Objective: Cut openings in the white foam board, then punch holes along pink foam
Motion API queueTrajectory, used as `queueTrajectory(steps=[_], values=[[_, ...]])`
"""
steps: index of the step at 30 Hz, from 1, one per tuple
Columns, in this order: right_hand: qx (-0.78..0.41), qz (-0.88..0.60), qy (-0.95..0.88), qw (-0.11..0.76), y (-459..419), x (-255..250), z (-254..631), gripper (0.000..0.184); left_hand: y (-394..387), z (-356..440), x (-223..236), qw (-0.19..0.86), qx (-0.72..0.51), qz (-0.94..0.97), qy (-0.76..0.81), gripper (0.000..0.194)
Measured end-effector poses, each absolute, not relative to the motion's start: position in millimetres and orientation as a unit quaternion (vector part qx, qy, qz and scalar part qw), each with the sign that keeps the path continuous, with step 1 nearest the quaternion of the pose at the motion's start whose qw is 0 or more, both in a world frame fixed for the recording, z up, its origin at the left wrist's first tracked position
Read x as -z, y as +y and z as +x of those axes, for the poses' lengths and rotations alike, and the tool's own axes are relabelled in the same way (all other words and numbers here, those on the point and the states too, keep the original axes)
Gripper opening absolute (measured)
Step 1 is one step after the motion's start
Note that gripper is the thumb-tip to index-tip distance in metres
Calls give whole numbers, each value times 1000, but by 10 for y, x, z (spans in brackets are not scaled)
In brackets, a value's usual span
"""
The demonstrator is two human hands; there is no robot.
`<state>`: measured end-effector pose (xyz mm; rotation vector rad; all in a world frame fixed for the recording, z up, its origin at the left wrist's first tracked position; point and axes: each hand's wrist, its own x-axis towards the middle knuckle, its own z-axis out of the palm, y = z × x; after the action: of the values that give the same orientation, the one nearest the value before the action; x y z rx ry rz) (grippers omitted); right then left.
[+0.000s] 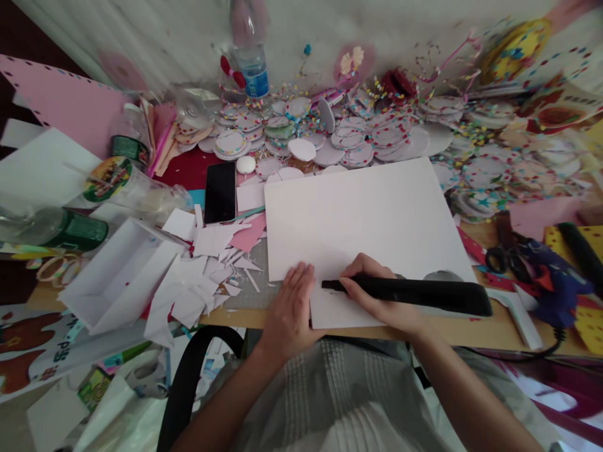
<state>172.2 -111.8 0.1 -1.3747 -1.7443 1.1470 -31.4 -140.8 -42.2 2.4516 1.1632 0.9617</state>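
Observation:
A large white sheet of card (348, 213) lies across the table in front of me. My left hand (293, 298) rests flat on its near left part, fingers stretched out together and thumb towards the table edge. In my right hand (377, 295) is a long black tool (433, 296), held low over the sheet's near edge. Its narrow end points left towards my left hand, and its thick end reaches past the sheet's right side. I cannot make out exactly what kind of tool it is. Part of a grey cutting mat (257, 298) shows under the sheet's left side.
White paper scraps (211, 270) and an open white box (122, 276) lie left, near a black phone (220, 193) and plastic bottles (129, 135). Decorated white discs (348, 132) crowd the back, behind them a water bottle (252, 63). Scissors (506, 248) and a blue glue gun (549, 276) lie right.

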Motion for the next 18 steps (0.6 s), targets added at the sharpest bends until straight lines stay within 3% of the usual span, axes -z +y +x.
queueTrajectory(steps=[18], values=[[-447,-475,-696,300,-1064,23,1766,11,-1401,-297,386,111,-331,849,396,76]])
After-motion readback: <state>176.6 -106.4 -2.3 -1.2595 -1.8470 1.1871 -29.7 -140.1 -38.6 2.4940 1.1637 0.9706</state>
